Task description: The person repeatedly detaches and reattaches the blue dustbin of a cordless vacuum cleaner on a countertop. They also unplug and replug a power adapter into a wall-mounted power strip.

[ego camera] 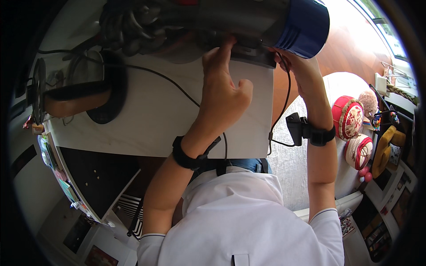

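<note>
A cordless stick vacuum cleaner body (233,16), dark grey with a rounded cyclone section and a blue end cap (304,30), lies across the top of the view. My left hand (226,79) reaches up to its underside, the index fingertip touching a dark part there and the thumb held apart. Whether its other fingers grip anything is hidden. Under the blue end, my right hand (299,69) has its fingers closed around the cleaner's dark lower part (256,58); the fingertips are partly hidden.
The white marble-look table (159,126) lies beneath. To the left stands a glass kettle with a brown handle (78,101), beside a black round base (113,99). A thin black cable (156,73) crosses the tabletop. Patterned red cushions (349,118) rest at the right.
</note>
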A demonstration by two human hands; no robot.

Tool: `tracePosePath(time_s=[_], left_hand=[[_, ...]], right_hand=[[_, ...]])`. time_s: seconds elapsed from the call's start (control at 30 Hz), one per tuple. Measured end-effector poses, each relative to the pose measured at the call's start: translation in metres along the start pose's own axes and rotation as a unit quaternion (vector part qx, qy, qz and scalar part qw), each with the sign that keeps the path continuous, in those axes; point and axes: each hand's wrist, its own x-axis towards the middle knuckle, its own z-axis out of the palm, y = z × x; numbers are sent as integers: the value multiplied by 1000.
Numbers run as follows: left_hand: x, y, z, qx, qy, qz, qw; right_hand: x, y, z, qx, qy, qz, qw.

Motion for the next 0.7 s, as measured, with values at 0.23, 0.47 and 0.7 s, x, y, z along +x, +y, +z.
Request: tracePosePath(time_s=[0.23,0.47,0.7], left_hand=[[-4,-8,6,-55,45,3,997],[-14,-3,2,-139,46,-24,989],[-48,7,-23,-210,22,-63,975]], right_hand=[[-7,4,6,-43,83,-183,979],[-48,-10,42,-239,139,-296,914],[-51,-21,86,-65,117,-301,944]])
